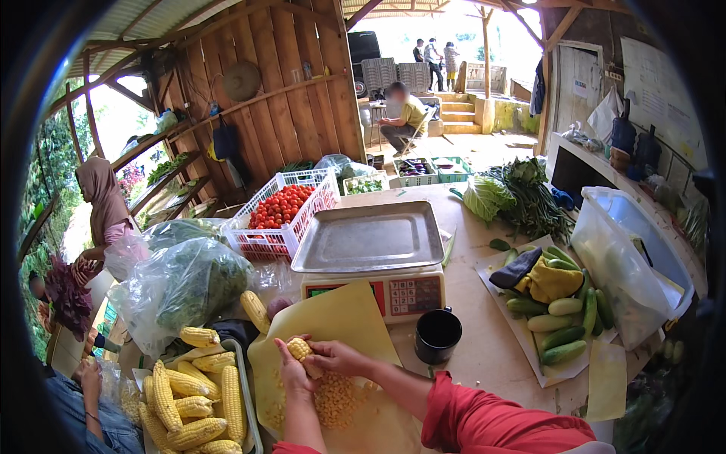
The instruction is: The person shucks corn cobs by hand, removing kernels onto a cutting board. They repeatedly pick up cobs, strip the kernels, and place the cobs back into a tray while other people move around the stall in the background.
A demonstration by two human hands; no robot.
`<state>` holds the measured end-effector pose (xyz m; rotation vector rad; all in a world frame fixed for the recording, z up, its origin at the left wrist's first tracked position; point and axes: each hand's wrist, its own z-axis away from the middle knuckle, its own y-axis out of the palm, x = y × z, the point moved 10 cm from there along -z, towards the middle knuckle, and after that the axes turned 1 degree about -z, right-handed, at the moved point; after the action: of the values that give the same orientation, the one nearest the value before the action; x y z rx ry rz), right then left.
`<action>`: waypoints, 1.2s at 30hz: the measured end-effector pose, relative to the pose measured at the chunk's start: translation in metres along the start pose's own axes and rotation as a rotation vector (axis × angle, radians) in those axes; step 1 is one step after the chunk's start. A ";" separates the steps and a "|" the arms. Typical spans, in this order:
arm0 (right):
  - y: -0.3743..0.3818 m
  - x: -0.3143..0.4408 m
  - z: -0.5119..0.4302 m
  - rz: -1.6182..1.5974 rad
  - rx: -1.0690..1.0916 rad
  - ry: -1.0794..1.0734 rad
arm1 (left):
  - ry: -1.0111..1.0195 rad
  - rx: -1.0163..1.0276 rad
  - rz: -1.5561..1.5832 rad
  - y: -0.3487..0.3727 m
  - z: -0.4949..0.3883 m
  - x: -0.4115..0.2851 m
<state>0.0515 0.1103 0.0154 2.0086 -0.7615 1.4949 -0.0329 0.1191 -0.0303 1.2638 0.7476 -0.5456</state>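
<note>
My left hand (295, 375) grips a corn cob (299, 348) held upright. My right hand (339, 358) presses its fingers against the same cob from the right side. Beneath both hands, loose corn kernels (339, 402) lie heaped on a sheet of yellow paper (346, 309). To the left, a tray (249, 391) holds several whole husked cobs (193, 397). Another cob (255, 311) rests near the paper's left edge, beside a purple round vegetable (278, 307). The underside of the cob in my hands is partly hidden by my fingers.
A digital scale (374, 289) with a metal pan (371, 235) stands ahead, a black mug (438, 336) beside it. Cucumbers (561, 323) and a plastic bin (624, 261) are right. A tomato crate (272, 241) and bagged greens (187, 289) are left. A person's hand (88, 371) is lower left.
</note>
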 end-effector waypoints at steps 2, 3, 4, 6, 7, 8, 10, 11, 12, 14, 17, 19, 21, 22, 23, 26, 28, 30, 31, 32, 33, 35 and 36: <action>0.004 0.003 0.001 -0.225 0.008 -0.011 | 0.089 -0.011 -0.034 0.005 0.004 -0.010; 0.003 0.003 0.002 -0.220 -0.013 -0.012 | 0.085 -0.019 -0.066 0.007 0.006 -0.009; 0.002 0.003 0.002 -0.215 -0.032 -0.011 | 0.082 -0.014 -0.084 0.010 0.007 -0.009; 0.000 -0.001 0.001 -0.146 -0.091 0.028 | 0.042 -0.005 -0.092 0.010 0.008 -0.005; -0.004 -0.004 0.001 -0.083 -0.126 0.062 | 0.105 0.012 -0.133 0.012 0.008 -0.009; -0.005 -0.006 0.001 -0.021 -0.140 0.095 | 0.112 -0.018 -0.171 0.008 0.007 -0.008; -0.005 0.005 0.001 0.229 -0.125 0.032 | 0.094 -0.061 -0.253 -0.001 0.003 -0.007; -0.003 0.003 0.002 0.209 -0.094 0.061 | 0.127 -0.063 -0.270 -0.003 0.003 -0.009; -0.002 0.007 0.001 0.222 -0.065 0.048 | 0.063 -0.090 -0.250 -0.007 -0.001 -0.002; 0.005 0.006 0.003 -0.042 0.005 0.072 | 0.088 -0.083 -0.135 -0.006 -0.001 -0.002; 0.004 0.008 0.002 -0.050 -0.004 0.073 | 0.056 0.025 -0.049 0.007 0.001 0.002; 0.001 0.006 0.001 -0.097 -0.089 0.074 | 0.051 0.078 0.000 0.014 0.004 0.002; -0.001 0.007 0.000 -0.030 -0.164 0.042 | 0.071 0.090 0.000 0.018 0.007 -0.001; -0.005 0.002 0.001 -0.016 -0.203 0.105 | 0.047 0.094 -0.022 0.018 0.007 0.000; -0.005 0.001 0.001 0.007 -0.193 0.132 | 0.045 0.072 -0.044 0.016 0.007 0.000; -0.004 0.003 0.003 -0.007 -0.173 0.159 | 0.096 0.093 -0.091 0.020 0.009 -0.006; 0.000 0.021 0.001 -0.156 -0.143 -0.034 | 0.162 0.118 -0.131 0.028 0.010 -0.012; -0.005 0.020 0.002 -0.168 -0.214 -0.047 | 0.237 0.113 -0.155 0.033 0.014 -0.017; -0.008 0.020 0.003 -0.177 -0.241 -0.068 | 0.272 0.125 -0.150 0.037 0.016 -0.020; -0.008 0.020 0.003 -0.187 -0.245 -0.096 | 0.241 0.149 -0.176 0.040 0.016 -0.018; -0.011 0.020 0.004 -0.089 -0.268 -0.112 | 0.233 0.152 -0.200 0.041 0.017 -0.017; -0.013 0.022 0.006 0.091 -0.318 -0.156 | 0.232 0.173 -0.231 0.043 0.021 -0.019; -0.015 0.029 0.006 0.226 -0.326 -0.219 | 0.159 0.188 -0.219 0.044 0.021 -0.013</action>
<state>0.0732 0.1127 0.0410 1.9002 -1.2719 1.1818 -0.0051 0.1087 0.0099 1.4202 0.9939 -0.7120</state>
